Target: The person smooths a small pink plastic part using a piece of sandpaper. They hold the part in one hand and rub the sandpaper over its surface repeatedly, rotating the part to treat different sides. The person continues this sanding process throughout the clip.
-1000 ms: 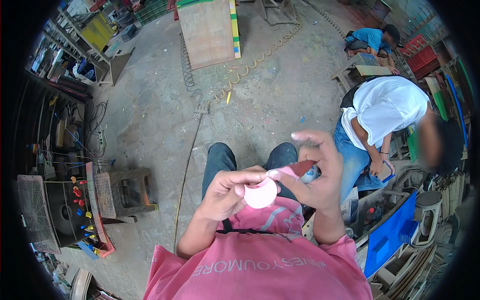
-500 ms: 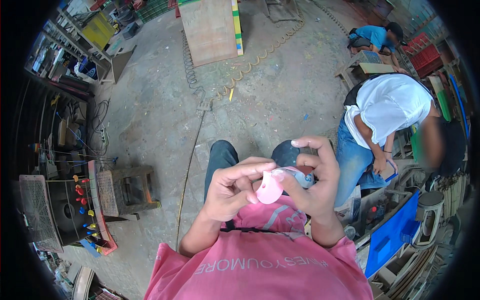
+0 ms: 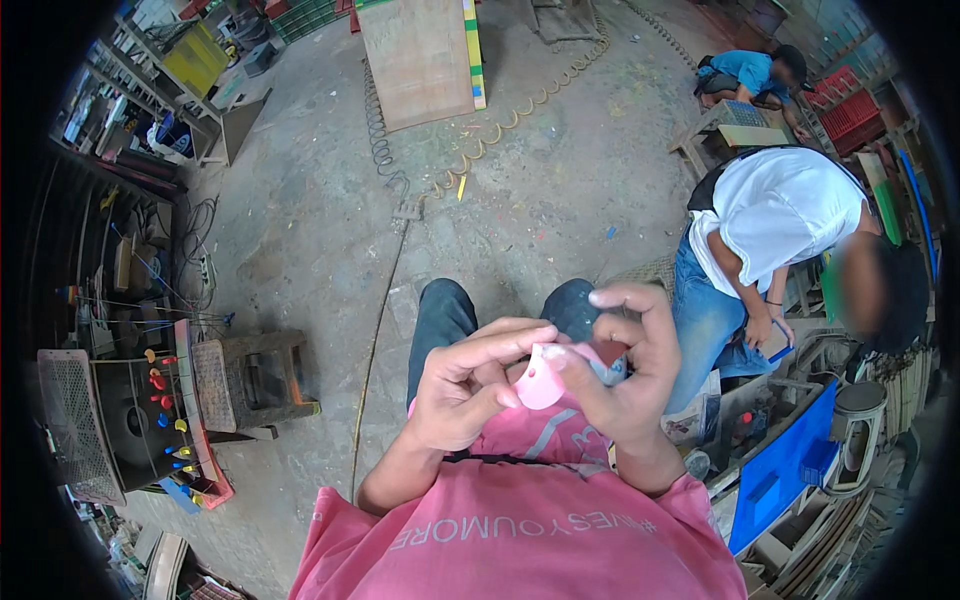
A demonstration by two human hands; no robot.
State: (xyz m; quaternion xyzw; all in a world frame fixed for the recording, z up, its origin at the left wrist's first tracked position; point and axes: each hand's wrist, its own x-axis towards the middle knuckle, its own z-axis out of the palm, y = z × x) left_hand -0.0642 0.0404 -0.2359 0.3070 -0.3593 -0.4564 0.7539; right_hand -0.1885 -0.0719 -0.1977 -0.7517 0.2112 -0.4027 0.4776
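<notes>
In front of my pink shirt, my left hand [image 3: 457,388] pinches a small pink piece [image 3: 540,388] with a rounded edge and a dark dot or hole near its middle. My right hand [image 3: 637,372] curls around a folded sheet [image 3: 610,368], pale on one side and reddish brown on the other, which looks like sandpaper. The right thumb presses toward the pink piece's upper right edge, where the sheet meets it. My right index finger is raised and bent. The fingers hide part of both things.
A person in a white shirt [image 3: 790,205] sits close on my right, and another in blue [image 3: 745,72] crouches farther off. Left stand a worn stool [image 3: 255,380] and a rack of small coloured pieces [image 3: 135,425]. A hose [image 3: 385,300] crosses the floor; a wooden panel [image 3: 420,65] stands ahead.
The right thumb and sheet have shifted slightly against the pink piece, and the right fingers have moved a little. The pink piece is tilted slightly differently in my left hand.
</notes>
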